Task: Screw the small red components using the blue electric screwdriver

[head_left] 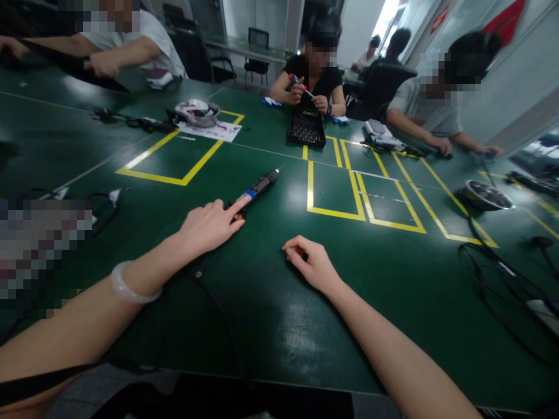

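My left hand (pixel 212 226) lies over the rear part of a black electric screwdriver (pixel 263 181) with a blue band. The index finger stretches along its body and the thumb sits beside it, near a small orange part. The thin bit points away to the upper right; the rear end is hidden under the hand. A black cord (pixel 218 308) runs from beneath my left wrist toward the table's near edge. Resting on the green table (pixel 279 355), my right hand (pixel 312 262) has its fingers curled in toward the thumb, with nothing visible in them.
Yellow tape outlines (pixel 336 214) mark the table. Across it, a person holds a screwdriver (pixel 308 91) over a black case (pixel 306 129). A bowl of parts (pixel 198 112) stands at the back left. Black cables (pixel 484 279) and a round metal dish (pixel 487 195) lie at the right.
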`<state>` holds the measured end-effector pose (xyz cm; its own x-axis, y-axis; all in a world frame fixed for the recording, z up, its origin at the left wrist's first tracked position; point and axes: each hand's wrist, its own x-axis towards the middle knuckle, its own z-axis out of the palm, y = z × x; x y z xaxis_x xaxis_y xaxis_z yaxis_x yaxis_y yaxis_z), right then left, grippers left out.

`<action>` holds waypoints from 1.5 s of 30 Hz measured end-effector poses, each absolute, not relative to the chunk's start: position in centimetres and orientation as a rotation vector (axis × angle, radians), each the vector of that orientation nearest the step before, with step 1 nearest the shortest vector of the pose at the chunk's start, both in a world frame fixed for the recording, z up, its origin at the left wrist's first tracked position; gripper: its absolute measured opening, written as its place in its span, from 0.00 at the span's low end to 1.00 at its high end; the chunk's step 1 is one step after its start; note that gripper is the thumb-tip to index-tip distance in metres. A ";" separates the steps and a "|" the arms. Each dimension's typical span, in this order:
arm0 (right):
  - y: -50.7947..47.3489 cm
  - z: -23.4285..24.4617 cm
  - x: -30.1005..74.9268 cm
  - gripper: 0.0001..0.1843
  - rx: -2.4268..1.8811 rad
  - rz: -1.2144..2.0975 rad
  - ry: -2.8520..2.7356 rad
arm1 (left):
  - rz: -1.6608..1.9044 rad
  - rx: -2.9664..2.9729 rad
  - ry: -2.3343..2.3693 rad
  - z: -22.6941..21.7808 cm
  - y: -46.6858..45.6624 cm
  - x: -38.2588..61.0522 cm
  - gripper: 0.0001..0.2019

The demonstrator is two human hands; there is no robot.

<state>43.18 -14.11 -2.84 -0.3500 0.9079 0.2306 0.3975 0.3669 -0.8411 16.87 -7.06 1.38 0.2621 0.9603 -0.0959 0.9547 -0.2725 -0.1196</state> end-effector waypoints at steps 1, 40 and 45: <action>-14.1 -2.8 43.2 0.07 -1.127 0.907 -1.916 | 0.230 -2.435 -1.943 1.4 -6.2 15.8 0.34; -14.0 -2.7 42.7 0.07 -1.093 1.162 -1.772 | -0.836 -3.221 -1.445 3.1 -8.6 17.4 0.16; -14.2 -3.0 42.1 0.17 -0.915 1.611 -1.474 | -0.761 -3.500 -1.260 2.4 -11.1 20.1 0.13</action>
<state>42.10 -14.24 -3.00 -0.4590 0.8883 -0.0161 -0.0629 -0.0506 -0.9967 20.06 -11.14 2.39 0.7306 0.6705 0.1293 0.4263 -0.5957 0.6807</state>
